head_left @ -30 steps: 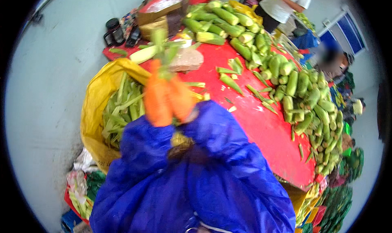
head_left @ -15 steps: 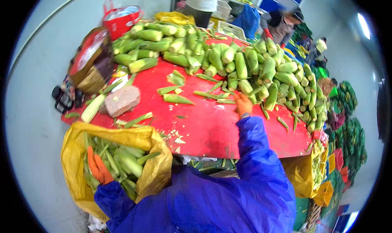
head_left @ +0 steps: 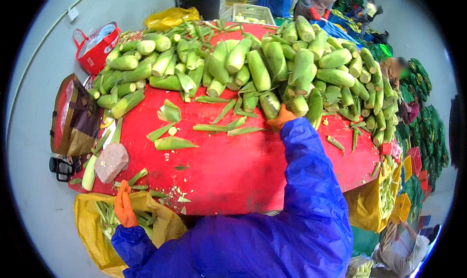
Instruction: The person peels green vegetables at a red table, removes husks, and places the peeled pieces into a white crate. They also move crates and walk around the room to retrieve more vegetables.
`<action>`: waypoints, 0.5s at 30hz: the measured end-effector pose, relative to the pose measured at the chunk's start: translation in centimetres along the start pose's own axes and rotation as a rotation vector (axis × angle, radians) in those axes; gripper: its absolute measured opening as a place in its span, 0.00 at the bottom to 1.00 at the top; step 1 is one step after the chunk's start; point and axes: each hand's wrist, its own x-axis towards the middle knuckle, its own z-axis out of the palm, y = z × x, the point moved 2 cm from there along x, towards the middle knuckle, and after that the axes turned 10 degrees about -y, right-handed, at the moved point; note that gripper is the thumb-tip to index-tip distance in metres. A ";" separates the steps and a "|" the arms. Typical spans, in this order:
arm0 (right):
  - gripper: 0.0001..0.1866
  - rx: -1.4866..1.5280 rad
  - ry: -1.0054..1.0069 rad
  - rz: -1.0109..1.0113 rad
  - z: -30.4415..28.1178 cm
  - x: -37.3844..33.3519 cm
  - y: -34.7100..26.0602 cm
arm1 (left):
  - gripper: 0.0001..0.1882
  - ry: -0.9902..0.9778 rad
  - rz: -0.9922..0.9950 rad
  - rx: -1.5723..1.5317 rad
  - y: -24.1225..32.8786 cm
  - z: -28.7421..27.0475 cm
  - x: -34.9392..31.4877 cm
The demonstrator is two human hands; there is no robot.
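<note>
A large heap of ears of corn in green husks (head_left: pixel 302 69) lies across the red table (head_left: pixel 224 166). My right hand (head_left: pixel 282 118), in an orange glove, is closed on the near end of an ear of corn (head_left: pixel 269 102) at the heap's front edge; some of its fingers are hidden. My left hand (head_left: pixel 124 207), also gloved in orange, points upward with its fingers stretched out and nothing in them. It hovers above the open mouth of a yellow sack (head_left: pixel 160 214) that holds green husks.
Loose husk pieces (head_left: pixel 174 143) and crumbs are scattered on the table. A pinkish stone block (head_left: pixel 111 162) sits at the left, near a brown bag (head_left: pixel 80 115) and a red tote (head_left: pixel 98 49). Another yellow sack (head_left: pixel 365 205) stands at the right. Other people work beyond the heap.
My right hand has moved forward from the bare table onto an ear of corn. My left hand has risen out of the sack toward the table edge. The view has shifted.
</note>
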 end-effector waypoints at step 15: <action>0.40 0.929 0.399 -0.075 -15.5 0.1 6.9 | 0.16 -0.226 0.111 0.095 3.7 12.0 11.5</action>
